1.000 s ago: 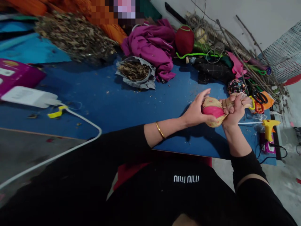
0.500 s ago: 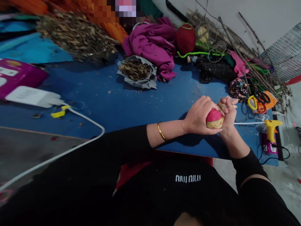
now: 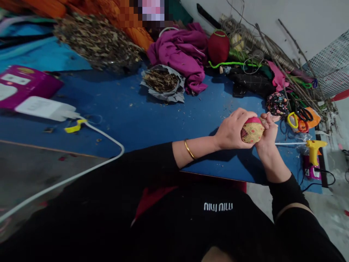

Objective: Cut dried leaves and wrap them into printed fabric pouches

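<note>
A round, stuffed-looking fabric ball (image 3: 252,132) shows a yellow patterned side with small red-orange flowers, a dark dotted patch and a pink-red top. My left hand (image 3: 231,128) wraps around it from the left, wearing a gold bangle at the wrist. On its far right side, my right hand (image 3: 268,131) is closed with curled fingers against the ball. Exactly what those right fingertips pinch is hidden. Both hands are just above the blue table (image 3: 207,120), near its front edge.
A yellow glue gun (image 3: 315,151) and scissors (image 3: 303,114) lie to the right. Dried plant bits fill a grey paper wrap (image 3: 162,82). Behind are purple cloth (image 3: 180,51), a red ball (image 3: 218,45) and twigs. A white cable (image 3: 106,134) trails off at left.
The ball has turned in my hands, so more of its yellow patterned side and the dark patch show, and less pink. Both hands have shifted slightly; the view has moved a little.
</note>
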Demonstrator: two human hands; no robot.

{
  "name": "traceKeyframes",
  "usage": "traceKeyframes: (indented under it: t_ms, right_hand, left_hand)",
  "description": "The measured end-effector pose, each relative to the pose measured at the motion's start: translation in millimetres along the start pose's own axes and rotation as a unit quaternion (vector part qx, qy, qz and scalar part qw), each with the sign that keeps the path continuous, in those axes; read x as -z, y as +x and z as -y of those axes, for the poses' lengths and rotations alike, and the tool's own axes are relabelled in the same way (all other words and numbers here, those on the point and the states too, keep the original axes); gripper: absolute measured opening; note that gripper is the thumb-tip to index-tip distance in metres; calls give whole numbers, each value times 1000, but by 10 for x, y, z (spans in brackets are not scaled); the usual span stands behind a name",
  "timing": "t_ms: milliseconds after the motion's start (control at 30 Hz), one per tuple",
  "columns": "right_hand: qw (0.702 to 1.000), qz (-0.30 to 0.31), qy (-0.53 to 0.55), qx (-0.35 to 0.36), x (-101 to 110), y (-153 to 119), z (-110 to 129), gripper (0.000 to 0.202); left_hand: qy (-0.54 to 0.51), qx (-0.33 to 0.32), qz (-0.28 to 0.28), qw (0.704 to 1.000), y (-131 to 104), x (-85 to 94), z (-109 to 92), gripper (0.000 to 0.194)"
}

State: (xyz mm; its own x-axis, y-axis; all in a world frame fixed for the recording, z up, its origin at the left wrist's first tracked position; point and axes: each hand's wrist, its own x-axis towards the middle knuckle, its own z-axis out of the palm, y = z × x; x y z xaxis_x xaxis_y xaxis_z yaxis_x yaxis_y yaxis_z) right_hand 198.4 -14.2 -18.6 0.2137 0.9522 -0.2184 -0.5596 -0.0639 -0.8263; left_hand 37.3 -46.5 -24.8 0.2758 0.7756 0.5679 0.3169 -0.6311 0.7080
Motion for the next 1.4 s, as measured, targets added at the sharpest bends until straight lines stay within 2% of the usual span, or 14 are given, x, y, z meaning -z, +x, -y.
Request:
traceKeyframes:
  t_ms: [100, 167, 300, 467, 567, 633, 700, 733, 867, 967, 1100, 1167, 1300, 1400]
  right_hand:
    - [1000, -15, -3, 8, -59, -12, -12, 35]
    - [999, -17, -4, 49, -119, -35, 2, 35]
    - [983, 25, -55, 173, -246, -136, 34, 35]
    - [952, 76, -119, 272, -377, -328, 85, 38]
    - [951, 111, -127, 260, -391, -420, 120, 37]
    - [955, 119, -131, 238, -365, -431, 141, 38]
    - [960, 112, -123, 224, -323, -394, 156, 40]
    - [963, 110, -115, 219, -302, -362, 160, 41]
    - [964, 114, -107, 214, -266, -253, 155, 39]
    - [963, 79, -117, 230, -302, -266, 125, 39]
    - [968, 24, -110, 223, -380, -411, 75, 42]
    - [969, 20, -111, 218, -410, -527, 63, 41]
    - [966, 42, -110, 232, -441, -771, 66, 40]
    - [964, 44, -103, 240, -443, -797, 56, 40]
  left_hand:
    - [-85, 64, -8, 994, 73, 31, 39, 66]
    - [-189, 124, -11, 974, 114, 9, 91, 68]
    - [-411, 242, -5, 879, 149, -80, 157, 72]
    - [-577, 280, 52, 765, 173, -62, 81, 71]
    - [-603, 304, 103, 730, 189, -6, 14, 71]
    - [-597, 322, 137, 722, 180, -3, -2, 73]
    - [-576, 327, 153, 733, 152, -36, 9, 75]
    - [-558, 323, 135, 753, 134, -58, 21, 75]
    - [-421, 239, 9, 875, 59, -90, 51, 85]
    - [-319, 181, 14, 930, 13, -41, -4, 103]
    - [-242, 194, -23, 951, -40, 15, -126, 72]
    - [-217, 172, -48, 960, -60, 39, -173, 58]
    - [-201, 114, -49, 972, -75, 110, -226, 49]
    - [-200, 101, -38, 974, -55, 128, -199, 47]
